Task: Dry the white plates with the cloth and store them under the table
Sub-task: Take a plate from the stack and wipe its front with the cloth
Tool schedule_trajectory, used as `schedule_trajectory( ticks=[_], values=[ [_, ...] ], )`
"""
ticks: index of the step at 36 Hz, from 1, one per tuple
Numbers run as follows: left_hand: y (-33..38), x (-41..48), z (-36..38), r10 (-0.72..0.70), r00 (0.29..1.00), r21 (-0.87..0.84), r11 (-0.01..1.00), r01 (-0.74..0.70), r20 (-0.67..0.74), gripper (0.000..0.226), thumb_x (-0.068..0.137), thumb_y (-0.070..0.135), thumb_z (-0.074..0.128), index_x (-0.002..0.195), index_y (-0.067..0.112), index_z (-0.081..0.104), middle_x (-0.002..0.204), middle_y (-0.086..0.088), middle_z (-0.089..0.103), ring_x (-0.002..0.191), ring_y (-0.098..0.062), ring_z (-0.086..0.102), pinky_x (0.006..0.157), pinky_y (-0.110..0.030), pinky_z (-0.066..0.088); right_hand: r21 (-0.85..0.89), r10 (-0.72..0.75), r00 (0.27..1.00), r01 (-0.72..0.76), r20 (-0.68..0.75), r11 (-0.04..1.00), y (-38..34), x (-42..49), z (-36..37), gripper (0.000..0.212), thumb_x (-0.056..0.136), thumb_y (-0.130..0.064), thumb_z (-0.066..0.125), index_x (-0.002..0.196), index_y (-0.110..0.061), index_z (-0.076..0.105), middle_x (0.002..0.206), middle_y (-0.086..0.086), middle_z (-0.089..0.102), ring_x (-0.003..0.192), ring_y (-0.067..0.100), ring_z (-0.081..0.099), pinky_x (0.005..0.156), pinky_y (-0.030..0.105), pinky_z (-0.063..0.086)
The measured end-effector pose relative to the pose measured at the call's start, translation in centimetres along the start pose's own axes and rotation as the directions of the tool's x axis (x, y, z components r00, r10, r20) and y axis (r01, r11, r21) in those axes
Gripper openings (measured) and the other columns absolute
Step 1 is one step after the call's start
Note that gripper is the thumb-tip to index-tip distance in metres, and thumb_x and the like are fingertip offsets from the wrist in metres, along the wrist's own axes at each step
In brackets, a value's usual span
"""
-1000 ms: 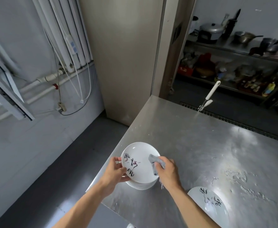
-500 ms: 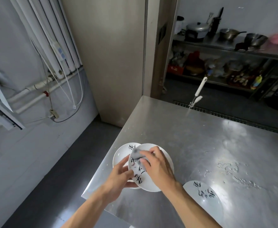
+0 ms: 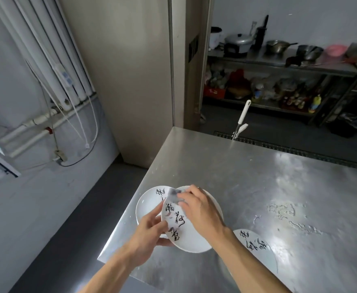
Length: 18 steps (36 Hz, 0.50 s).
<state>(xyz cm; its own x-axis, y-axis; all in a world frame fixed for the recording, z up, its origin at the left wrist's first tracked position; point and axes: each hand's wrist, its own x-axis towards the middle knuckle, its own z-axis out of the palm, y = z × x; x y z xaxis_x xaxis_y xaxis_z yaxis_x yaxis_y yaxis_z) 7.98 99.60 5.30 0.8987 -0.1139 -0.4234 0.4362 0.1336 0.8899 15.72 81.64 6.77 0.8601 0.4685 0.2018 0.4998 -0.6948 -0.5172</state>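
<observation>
With the left hand (image 3: 150, 231), gripping the near rim of a tilted white plate (image 3: 187, 235); with the right hand (image 3: 202, 210), pinching a grey cloth (image 3: 174, 196) against its upper face. Probably midway through drying: nothing seen stored, and no view under the surface (image 3: 258, 176). Just left, partly behind, a second plate (image 3: 147, 205) at the corner; to the right, a third plate (image 3: 255, 247) lying flat. Dried or not, impossible to tell. Far back on a shelf (image 3: 279, 62), a lidded pot (image 3: 240, 40), pans and a pink basin (image 3: 336, 49), contents hidden.

Left hand (image 3: 150, 230) grips plate (image 3: 186, 235); right hand (image 3: 200, 210) presses cloth (image 3: 174, 195).
</observation>
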Motion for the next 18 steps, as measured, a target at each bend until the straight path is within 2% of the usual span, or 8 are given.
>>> schedule_trajectory(
  ticks=[4,6,10,13,15,17,18],
  values=[
    [0.4,0.5,0.1,0.045,0.999,-0.007,0.999,-0.045,0.003,0.064,0.097,-0.002,0.048,0.143,0.041,0.059,0.126,-0.020,0.073,0.116,-0.041,0.070,0.091,-0.061,0.061,0.061,-0.109,0.991,0.104,0.076,0.993,-0.9,-0.9,0.6,0.023,0.097,-0.016,0.061,0.117,-0.015,0.073,0.114,0.002,0.060,0.104,0.021,0.056,0.096,0.030,0.047],
    [0.5,0.5,-0.2,0.051,0.998,-0.024,0.998,-0.052,-0.027,0.064,0.100,-0.006,0.049,0.147,0.038,0.057,0.129,-0.019,0.072,0.116,-0.042,0.070,0.089,-0.056,0.062,0.059,-0.096,0.991,0.091,0.095,0.994,-0.1,-1.5,0.5,0.021,0.096,-0.019,0.064,0.114,-0.015,0.074,0.112,0.002,0.061,0.103,0.022,0.057,0.096,0.029,0.046],
    [0.3,0.5,-1.2,0.036,0.994,-0.039,0.998,-0.041,-0.107,0.070,0.098,-0.010,0.044,0.148,0.037,0.056,0.125,-0.019,0.073,0.108,-0.041,0.072,0.081,-0.051,0.063,-0.025,-0.025,0.999,0.026,0.037,0.999,2.3,-2.5,-1.2,0.020,0.089,-0.030,0.072,0.108,-0.025,0.077,0.104,-0.005,0.064,0.095,0.022,0.058,0.087,0.036,0.049],
    [0.5,0.1,-1.4,0.047,0.997,-0.019,0.999,-0.048,-0.063,0.071,0.093,-0.002,0.048,0.148,0.042,0.056,0.126,-0.017,0.072,0.107,-0.037,0.072,0.080,-0.051,0.063,-0.110,0.059,0.994,-0.069,-0.096,0.991,3.6,-2.2,-2.3,0.021,0.082,-0.030,0.079,0.103,-0.031,0.077,0.102,-0.005,0.062,0.091,0.025,0.057,0.082,0.042,0.048],
    [0.9,-0.2,-1.1,0.047,0.999,0.012,0.999,-0.047,-0.001,0.075,0.086,0.005,0.051,0.147,0.047,0.054,0.127,-0.015,0.072,0.111,-0.037,0.071,0.082,-0.053,0.063,-0.087,0.116,0.982,-0.130,-0.148,0.988,3.8,-1.7,-2.7,0.023,0.084,-0.027,0.078,0.106,-0.030,0.075,0.112,0.001,0.058,0.096,0.026,0.056,0.085,0.041,0.049],
    [1.1,-0.3,-0.6,0.048,0.998,0.037,0.998,-0.050,0.041,0.077,0.085,0.007,0.052,0.148,0.050,0.052,0.129,-0.013,0.071,0.114,-0.036,0.070,0.084,-0.053,0.063,-0.009,0.164,0.978,-0.167,-0.130,0.986,3.8,-1.1,-2.8,0.021,0.090,-0.027,0.072,0.111,-0.031,0.071,0.123,0.000,0.055,0.102,0.023,0.058,0.086,0.038,0.051],
    [1.2,-0.3,-0.4,0.048,0.998,0.045,0.998,-0.050,0.051,0.077,0.085,0.007,0.053,0.148,0.051,0.051,0.130,-0.012,0.071,0.115,-0.036,0.069,0.084,-0.054,0.062,0.058,0.179,0.979,-0.174,-0.102,0.983,3.7,-0.9,-2.9,0.021,0.093,-0.026,0.068,0.113,-0.031,0.070,0.121,-0.004,0.055,0.101,0.020,0.061,0.085,0.035,0.051]
  ],
)
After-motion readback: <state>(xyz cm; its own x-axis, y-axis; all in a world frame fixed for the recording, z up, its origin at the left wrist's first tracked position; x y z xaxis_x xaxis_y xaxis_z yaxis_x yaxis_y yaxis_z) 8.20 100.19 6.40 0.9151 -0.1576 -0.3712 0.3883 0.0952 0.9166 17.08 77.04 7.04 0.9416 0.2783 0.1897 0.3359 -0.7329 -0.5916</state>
